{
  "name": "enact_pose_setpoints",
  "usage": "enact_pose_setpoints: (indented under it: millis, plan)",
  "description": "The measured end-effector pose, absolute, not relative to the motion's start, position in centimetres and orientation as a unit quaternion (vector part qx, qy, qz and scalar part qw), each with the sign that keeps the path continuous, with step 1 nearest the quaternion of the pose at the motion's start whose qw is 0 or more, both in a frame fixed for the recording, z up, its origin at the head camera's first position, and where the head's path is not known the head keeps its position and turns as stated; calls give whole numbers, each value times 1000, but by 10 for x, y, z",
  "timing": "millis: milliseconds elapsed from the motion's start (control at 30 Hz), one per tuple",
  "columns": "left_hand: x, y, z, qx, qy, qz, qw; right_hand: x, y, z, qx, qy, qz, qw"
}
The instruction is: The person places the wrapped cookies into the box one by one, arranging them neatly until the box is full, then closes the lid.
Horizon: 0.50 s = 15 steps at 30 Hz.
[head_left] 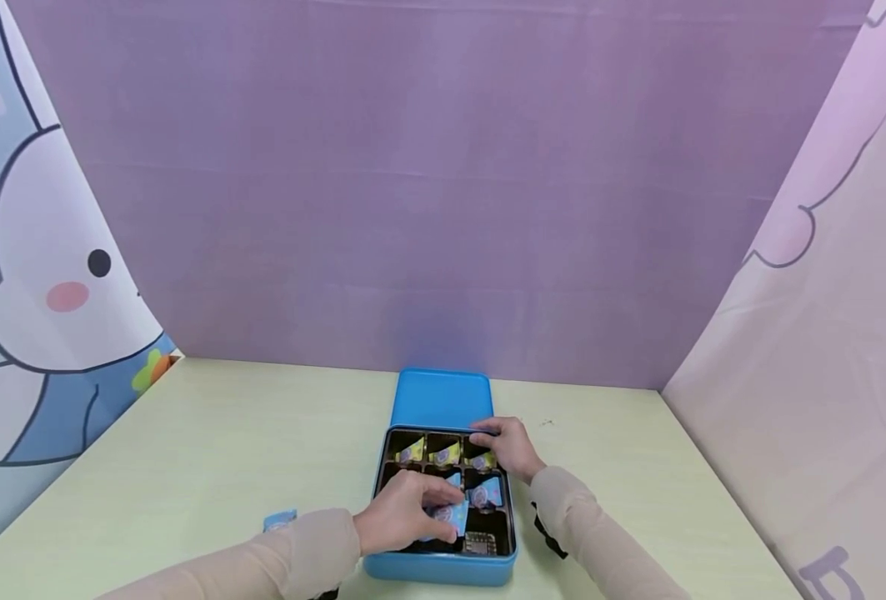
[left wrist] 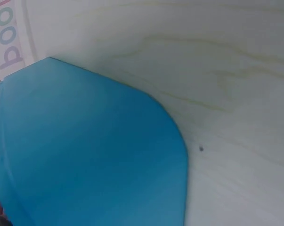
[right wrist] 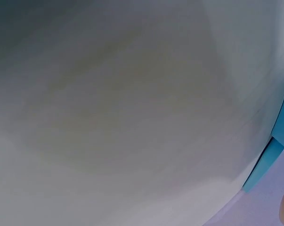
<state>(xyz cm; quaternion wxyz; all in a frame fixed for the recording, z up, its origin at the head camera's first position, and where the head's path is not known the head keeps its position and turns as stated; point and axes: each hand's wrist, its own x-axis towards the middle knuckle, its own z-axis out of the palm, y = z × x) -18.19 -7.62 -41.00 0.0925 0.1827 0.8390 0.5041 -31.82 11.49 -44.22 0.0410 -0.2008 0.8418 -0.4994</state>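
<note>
A blue box (head_left: 439, 570) with a dark divided insert stands on the table. My left hand (head_left: 405, 510) is over its near half, pinching a small blue wrapped packet (head_left: 452, 517) between thumb and fingers. At the far right corner my right hand (head_left: 513, 447) holds the rim, thumb inside and fingers behind. Yellow packets (head_left: 444, 454) lie in the far row. Another blue packet (head_left: 485, 493) lies in the right compartment of the middle row. The near right compartment (head_left: 480, 543) shows a patterned bottom. My left hand hides the left compartments. In the left wrist view the box's blue wall (left wrist: 94, 150) fills the lower left.
A blue lid (head_left: 443, 400) lies behind the box, near the purple back wall (head_left: 443, 208). One more blue packet (head_left: 280, 520) lies on the table (head_left: 262, 433) beyond my left forearm. Printed cloth walls (head_left: 67, 250) stand on both sides.
</note>
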Motion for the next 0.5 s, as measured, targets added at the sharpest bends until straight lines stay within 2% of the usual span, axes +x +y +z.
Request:
enact_pose_setpoints:
  millis: [500]
  plan:
    - [-181,-76,-413,181,838,508,79,-321,116,-446,-202,840,-501,42]
